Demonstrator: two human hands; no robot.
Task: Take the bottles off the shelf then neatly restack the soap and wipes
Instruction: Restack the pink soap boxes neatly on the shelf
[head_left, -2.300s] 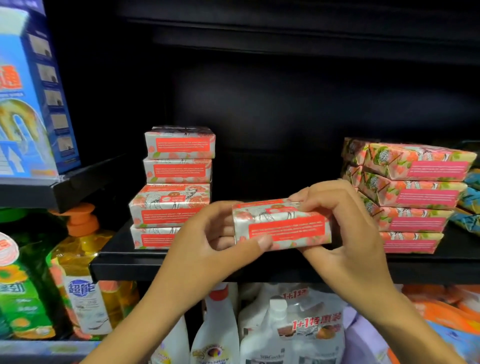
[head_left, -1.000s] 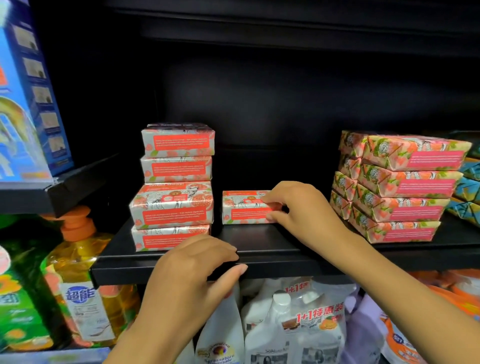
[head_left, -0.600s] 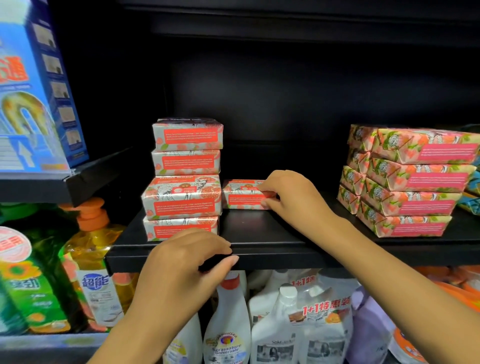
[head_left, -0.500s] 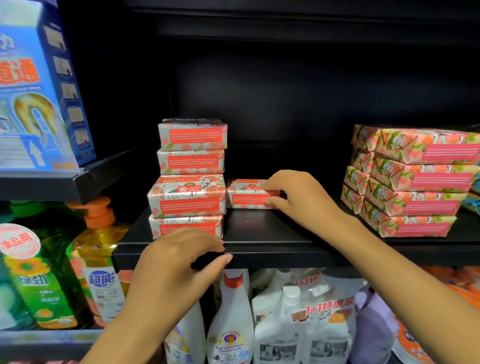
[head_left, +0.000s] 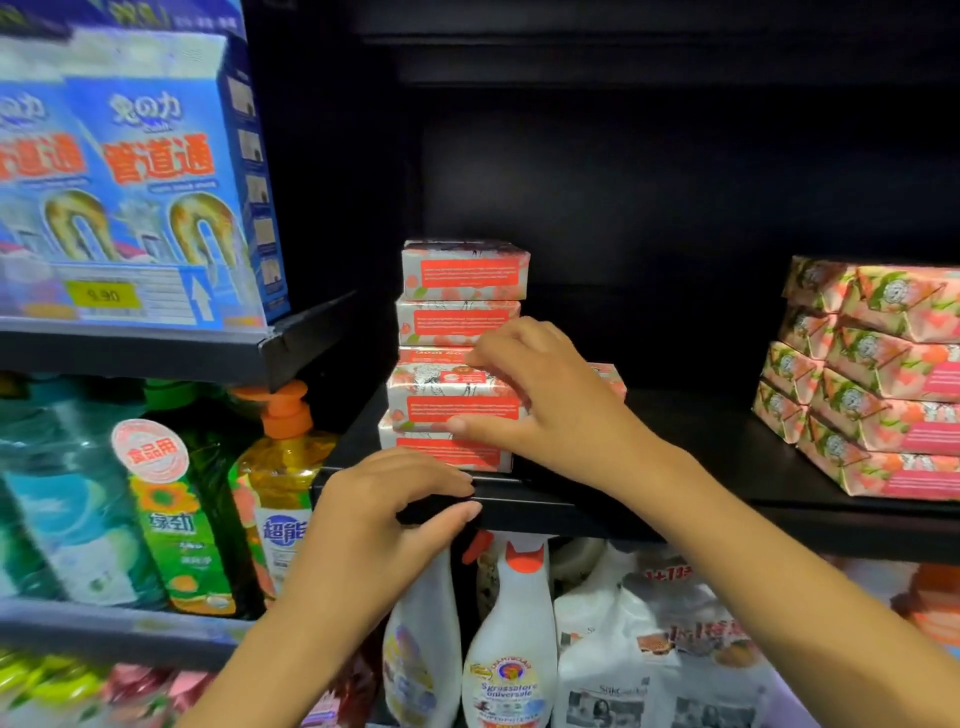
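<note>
Several pink-and-white soap boxes are stacked (head_left: 465, 270) at the left end of the black shelf (head_left: 675, 467). The third box down (head_left: 447, 402) juts forward out of line. My right hand (head_left: 540, 400) grips that box's right end, fingers on top and thumb along its lower front edge. A single soap box (head_left: 609, 375) lies on the shelf just behind this hand, mostly hidden. My left hand (head_left: 384, 512) clasps the shelf's front edge, fingers on top and thumb underneath. A second pile of floral soap packs (head_left: 883, 379) sits at the shelf's right end.
Blue drain-cleaner boxes (head_left: 150, 176) stand on a higher shelf to the left. Below them are dish-soap bottles, one with an orange pump (head_left: 283, 467). White spray bottles (head_left: 511, 649) and refill bags (head_left: 660, 649) fill the level under the black shelf.
My right hand let go of the single soap box it set on the shelf and moved left onto the jutting box in the stack. My left hand stays on the shelf edge.
</note>
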